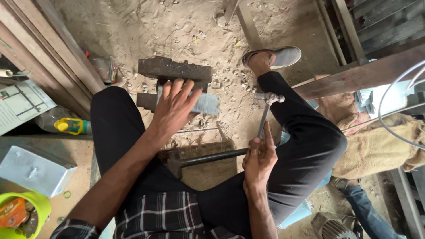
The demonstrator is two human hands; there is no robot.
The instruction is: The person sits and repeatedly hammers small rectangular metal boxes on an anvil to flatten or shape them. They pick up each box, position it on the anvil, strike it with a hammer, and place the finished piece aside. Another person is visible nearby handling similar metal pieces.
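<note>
The metal sheet [204, 102] is lying flat on the iron block [173, 71] on the sandy ground [186, 26], just beyond the person's knees. The left hand [173, 106] is reaching forward with the arm stretched out, palm down and fingers spread, pressing on the sheet's near end and covering part of it; it is not closing around anything. The right hand [258, 156] is sitting lower, near the right knee, its fingers wrapping the thin handle of a hammer [265, 110] whose head is pointing away, hanging just right of the sheet and not touching it. A second, dark-handled hammer [208, 158] is lying across a woven mat [212, 170] between the legs, its handle end passing right by the right hand. At the lower left a green bowl [37, 206] is holding an orange packet [12, 211] and some rusty bits, beside a grey metal box [35, 170].
</note>
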